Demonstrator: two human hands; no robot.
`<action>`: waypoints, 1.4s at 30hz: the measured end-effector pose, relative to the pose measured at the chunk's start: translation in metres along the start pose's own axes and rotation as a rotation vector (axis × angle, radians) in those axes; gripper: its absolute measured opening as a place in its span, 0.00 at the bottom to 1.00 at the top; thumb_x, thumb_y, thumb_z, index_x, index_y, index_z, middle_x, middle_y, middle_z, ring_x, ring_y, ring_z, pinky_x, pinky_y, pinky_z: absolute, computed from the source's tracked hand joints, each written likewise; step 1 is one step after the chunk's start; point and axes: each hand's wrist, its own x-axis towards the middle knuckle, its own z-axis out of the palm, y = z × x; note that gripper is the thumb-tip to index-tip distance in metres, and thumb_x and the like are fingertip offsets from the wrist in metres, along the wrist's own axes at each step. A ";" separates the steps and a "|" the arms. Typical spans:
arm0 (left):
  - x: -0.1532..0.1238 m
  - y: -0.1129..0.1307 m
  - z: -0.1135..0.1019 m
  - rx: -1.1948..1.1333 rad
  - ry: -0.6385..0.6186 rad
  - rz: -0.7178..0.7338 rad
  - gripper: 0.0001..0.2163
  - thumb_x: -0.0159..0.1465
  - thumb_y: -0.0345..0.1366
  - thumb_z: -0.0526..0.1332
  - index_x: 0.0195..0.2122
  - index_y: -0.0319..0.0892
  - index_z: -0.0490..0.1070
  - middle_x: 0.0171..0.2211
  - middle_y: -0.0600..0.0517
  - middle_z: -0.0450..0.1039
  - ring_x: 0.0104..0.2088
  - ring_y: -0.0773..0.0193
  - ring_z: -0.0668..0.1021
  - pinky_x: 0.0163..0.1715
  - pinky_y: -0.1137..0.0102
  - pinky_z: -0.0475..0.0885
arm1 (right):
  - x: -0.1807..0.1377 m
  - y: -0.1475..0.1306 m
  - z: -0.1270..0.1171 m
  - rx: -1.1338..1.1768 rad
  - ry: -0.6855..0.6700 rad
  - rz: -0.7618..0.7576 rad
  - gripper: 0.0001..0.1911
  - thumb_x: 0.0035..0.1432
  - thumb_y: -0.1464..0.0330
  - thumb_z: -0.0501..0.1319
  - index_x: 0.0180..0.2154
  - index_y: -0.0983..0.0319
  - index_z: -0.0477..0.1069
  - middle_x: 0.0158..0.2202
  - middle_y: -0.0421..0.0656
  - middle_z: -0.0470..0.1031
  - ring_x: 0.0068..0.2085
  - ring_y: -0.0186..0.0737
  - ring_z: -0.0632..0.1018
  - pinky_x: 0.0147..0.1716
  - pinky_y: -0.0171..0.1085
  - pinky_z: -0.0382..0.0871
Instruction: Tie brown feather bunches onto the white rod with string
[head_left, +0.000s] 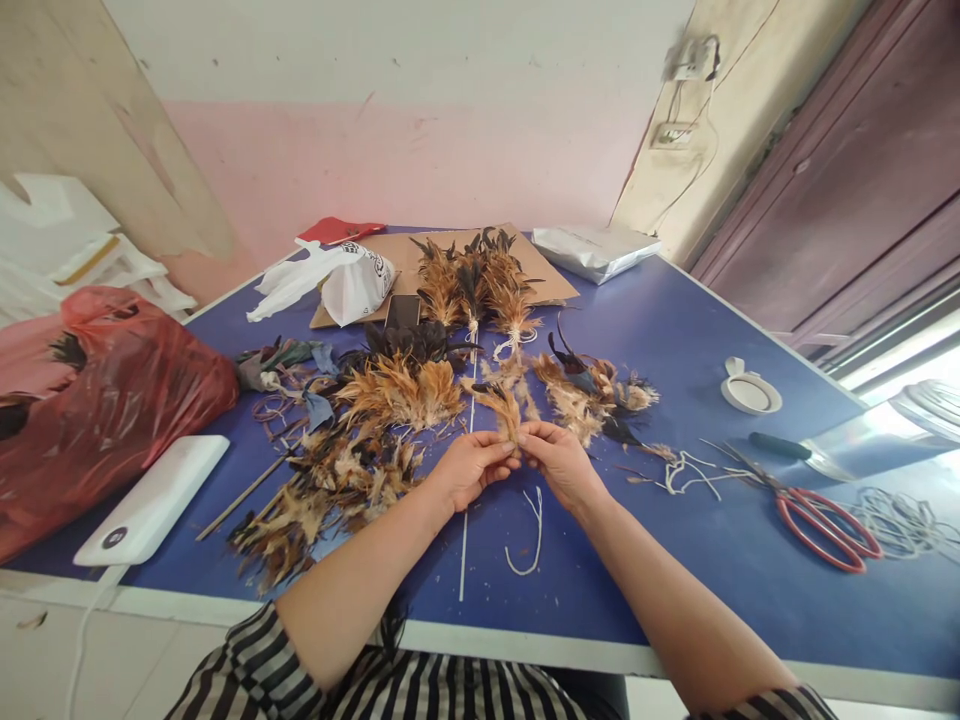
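Both hands meet over the blue table, pinching the base of a small brown feather bunch (504,405) whose tips point away from me. My left hand (472,467) is closed on it from one side, and my right hand (559,462) grips it from the other. A short white string (537,540) lies curved on the table just below my hands. Left of them spreads a pile of orange-brown feathers (405,390), with darker mixed feathers (337,490) nearer me. Beyond, tied feather bundles (472,280) rest on cardboard (544,270).
At the right lie red-handled scissors (829,530), a dark-handled knife (784,446), a tape roll (751,392) and tangled string (900,520). A red plastic bag (142,380) and a white power strip (154,500) sit at the left. More feathers (592,395) lie right of my hands.
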 end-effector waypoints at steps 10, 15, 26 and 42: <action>-0.001 0.004 -0.002 0.156 -0.012 0.082 0.09 0.52 0.34 0.64 0.32 0.33 0.71 0.30 0.46 0.75 0.24 0.70 0.76 0.18 0.80 0.68 | 0.001 -0.001 -0.008 0.053 -0.028 0.057 0.12 0.42 0.64 0.67 0.23 0.64 0.68 0.19 0.35 0.66 0.19 0.26 0.61 0.21 0.31 0.51; -0.004 0.007 0.000 0.182 -0.041 0.066 0.10 0.51 0.35 0.65 0.31 0.33 0.71 0.28 0.48 0.74 0.22 0.72 0.75 0.17 0.80 0.67 | 0.002 0.001 -0.010 0.066 -0.032 0.019 0.11 0.42 0.65 0.66 0.23 0.64 0.67 0.18 0.35 0.64 0.19 0.26 0.60 0.20 0.31 0.51; -0.002 0.003 -0.002 0.195 -0.109 0.055 0.10 0.50 0.36 0.66 0.29 0.33 0.71 0.25 0.50 0.73 0.20 0.74 0.73 0.18 0.80 0.67 | 0.000 -0.002 -0.007 0.075 -0.060 0.056 0.11 0.41 0.65 0.67 0.25 0.64 0.70 0.16 0.35 0.63 0.17 0.25 0.57 0.18 0.31 0.47; 0.001 0.002 -0.003 0.153 -0.026 0.034 0.08 0.52 0.32 0.64 0.33 0.33 0.72 0.33 0.43 0.75 0.24 0.69 0.77 0.17 0.82 0.67 | -0.001 -0.005 0.000 -0.103 0.048 0.026 0.11 0.42 0.63 0.65 0.24 0.64 0.68 0.19 0.37 0.68 0.18 0.25 0.59 0.18 0.31 0.49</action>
